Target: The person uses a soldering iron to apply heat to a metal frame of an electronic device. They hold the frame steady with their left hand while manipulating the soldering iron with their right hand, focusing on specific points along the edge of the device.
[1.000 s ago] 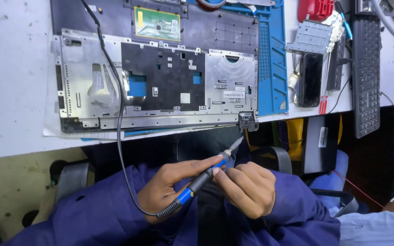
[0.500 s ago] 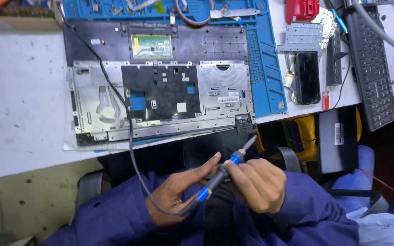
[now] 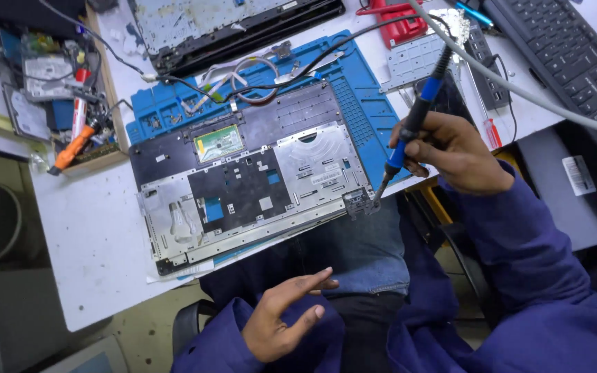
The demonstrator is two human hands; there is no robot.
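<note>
My right hand grips a soldering iron with a blue and black handle, its tip pointing down at the metal hinge on the near right corner of an opened laptop palmrest shell. The shell lies upside down on a blue work mat, overhanging the table's front edge. My left hand hovers over my lap, fingers spread, holding nothing. A black cable runs from the iron across the mat.
A second laptop chassis lies at the back. A wooden tray of parts and an orange tool sits at the left. A black keyboard, a red tool, a metal plate and a grey hose are on the right.
My left hand has let go of the soldering iron and dropped to my lap. My right hand now holds the iron alone, raised to the hinge. The view shifted and tilted.
</note>
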